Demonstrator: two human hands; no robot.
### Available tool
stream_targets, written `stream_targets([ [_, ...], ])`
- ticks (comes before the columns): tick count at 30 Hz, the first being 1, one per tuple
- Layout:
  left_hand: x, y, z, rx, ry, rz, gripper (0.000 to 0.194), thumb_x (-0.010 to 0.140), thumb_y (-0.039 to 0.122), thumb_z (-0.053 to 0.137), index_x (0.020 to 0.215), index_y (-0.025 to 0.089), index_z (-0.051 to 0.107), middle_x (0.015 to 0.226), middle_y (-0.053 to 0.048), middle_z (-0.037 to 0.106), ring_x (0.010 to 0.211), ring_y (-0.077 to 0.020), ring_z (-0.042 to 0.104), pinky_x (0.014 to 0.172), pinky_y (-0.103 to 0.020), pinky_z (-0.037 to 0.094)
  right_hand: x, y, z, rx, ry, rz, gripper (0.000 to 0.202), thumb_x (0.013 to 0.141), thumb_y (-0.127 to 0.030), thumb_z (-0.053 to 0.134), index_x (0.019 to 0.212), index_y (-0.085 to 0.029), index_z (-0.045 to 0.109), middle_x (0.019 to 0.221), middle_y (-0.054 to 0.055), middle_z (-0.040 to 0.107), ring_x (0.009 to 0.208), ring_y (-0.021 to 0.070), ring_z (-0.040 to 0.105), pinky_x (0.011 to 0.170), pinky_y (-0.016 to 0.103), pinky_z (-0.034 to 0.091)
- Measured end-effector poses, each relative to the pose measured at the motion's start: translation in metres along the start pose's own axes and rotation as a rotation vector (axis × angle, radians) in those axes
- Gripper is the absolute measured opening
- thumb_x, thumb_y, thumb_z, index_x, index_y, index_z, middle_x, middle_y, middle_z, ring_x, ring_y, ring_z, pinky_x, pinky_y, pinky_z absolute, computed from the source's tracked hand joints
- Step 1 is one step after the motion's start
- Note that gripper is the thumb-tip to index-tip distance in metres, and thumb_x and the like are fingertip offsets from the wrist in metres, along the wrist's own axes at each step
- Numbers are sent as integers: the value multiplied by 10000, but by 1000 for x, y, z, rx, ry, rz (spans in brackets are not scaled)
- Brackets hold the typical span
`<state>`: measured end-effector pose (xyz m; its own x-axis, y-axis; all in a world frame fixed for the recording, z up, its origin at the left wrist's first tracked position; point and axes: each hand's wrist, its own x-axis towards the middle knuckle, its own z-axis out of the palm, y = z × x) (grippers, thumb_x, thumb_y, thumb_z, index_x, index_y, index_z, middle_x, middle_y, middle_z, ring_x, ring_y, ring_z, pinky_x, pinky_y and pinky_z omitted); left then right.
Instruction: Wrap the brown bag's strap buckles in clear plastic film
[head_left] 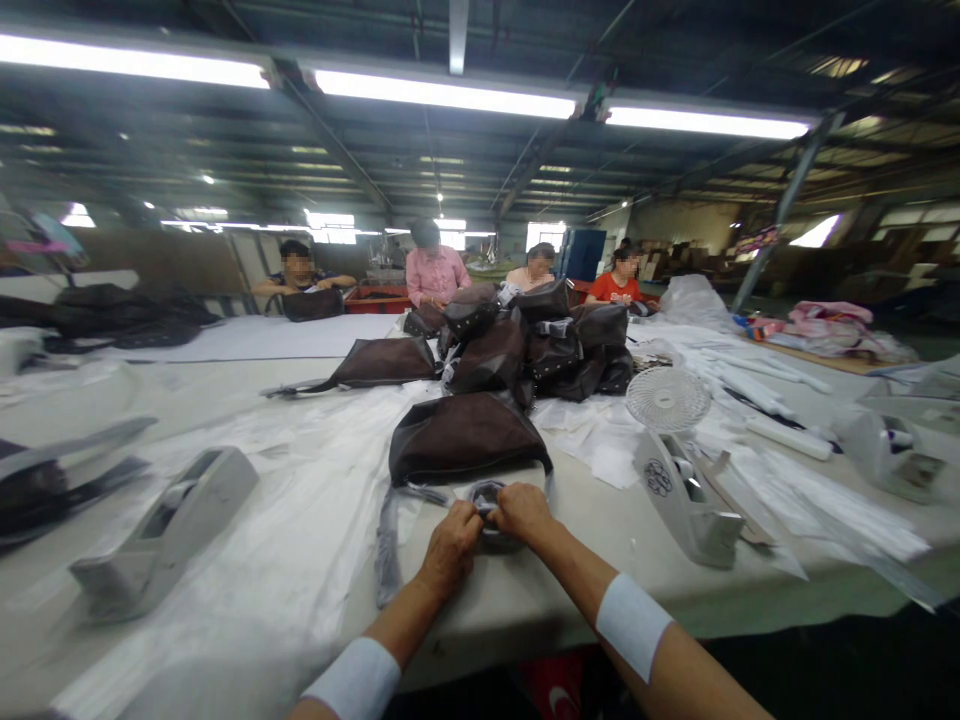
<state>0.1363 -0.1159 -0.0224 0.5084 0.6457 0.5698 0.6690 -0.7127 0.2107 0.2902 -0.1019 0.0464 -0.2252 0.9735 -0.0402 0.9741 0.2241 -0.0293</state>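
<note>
A dark brown bag (469, 435) lies on the light-covered table (592, 585), just beyond my hands. Its strap (388, 545), wrapped in grey plastic, runs down on the left. My left hand (454, 543) pinches a dark, plastic-wrapped coiled piece (487, 497) from the left side. Close beside it, my right hand (521, 510) is closed on the same piece from the right. Whether this piece belongs to the strap is unclear.
Brown bags are piled (491, 355) behind. Tape dispensers stand left (169, 535) and right (690, 500), near a small white fan (667, 398). White sheets (255, 520) cover the left side. Several people work across the table.
</note>
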Motion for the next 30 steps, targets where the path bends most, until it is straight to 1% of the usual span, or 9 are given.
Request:
stream_targets([
  [3,-4,6,2,-33,8,-23,226,861,125,350,760,161,549,833,-59,537,815,-180,490,710,-294,448,-1,-10,2,11,-29,60,354,822,-327,472,1050,-134,661,1007,187,675,952,277,634,788,350,473],
  [6,-5,11,1,-81,5,-45,224,861,123,345,806,162,558,838,-59,548,822,-178,508,717,-291,455,1,-15,0,28,-79,54,355,821,-313,462,1072,-151,653,1037,178,670,961,270,633,770,337,478],
  [10,-4,14,-1,-147,-65,-111,233,864,136,344,869,180,573,873,-50,561,856,-177,522,747,-294,461,6,-6,-11,59,-196,-70,294,763,-304,526,968,-181,697,972,127,703,890,248,655,692,281,485],
  [14,-6,14,-1,-163,-77,-155,285,862,118,328,1034,175,549,1139,-85,528,1052,-185,493,890,-316,435,7,3,-24,47,-292,-209,238,715,-236,556,887,-195,714,894,86,723,830,233,668,644,254,483],
  [16,-5,13,-2,-158,-83,-154,284,857,114,333,1031,169,549,1149,-89,527,1060,-188,488,899,-320,429,5,2,-28,13,-298,-249,235,696,-195,564,875,-170,713,892,109,719,845,255,666,669,278,491],
  [19,-1,12,-4,-157,-126,-153,224,843,119,356,852,162,576,931,-61,575,895,-177,524,800,-303,451,2,0,-31,-30,-266,-303,220,685,-169,579,859,-148,712,981,145,694,898,275,651,735,311,495],
  [21,2,12,-6,-157,-137,-160,217,836,120,364,785,156,572,859,-56,572,837,-175,526,754,-297,451,2,-2,-32,-48,-234,-330,234,702,-160,567,889,-143,706,1036,158,674,945,282,635,776,329,488],
  [25,1,13,-7,-199,-121,-169,198,825,107,381,819,157,573,916,-65,582,871,-174,540,781,-296,454,8,-1,-32,-55,-230,-335,247,746,-224,548,911,-129,707,920,158,705,864,294,656,699,340,501],
  [30,-7,15,-2,-250,-43,-220,197,811,95,397,877,166,567,1029,-77,576,955,-178,547,842,-309,464,21,4,-28,4,-271,-345,239,709,-338,626,846,-174,731,835,93,726,780,249,667,618,266,480],
])
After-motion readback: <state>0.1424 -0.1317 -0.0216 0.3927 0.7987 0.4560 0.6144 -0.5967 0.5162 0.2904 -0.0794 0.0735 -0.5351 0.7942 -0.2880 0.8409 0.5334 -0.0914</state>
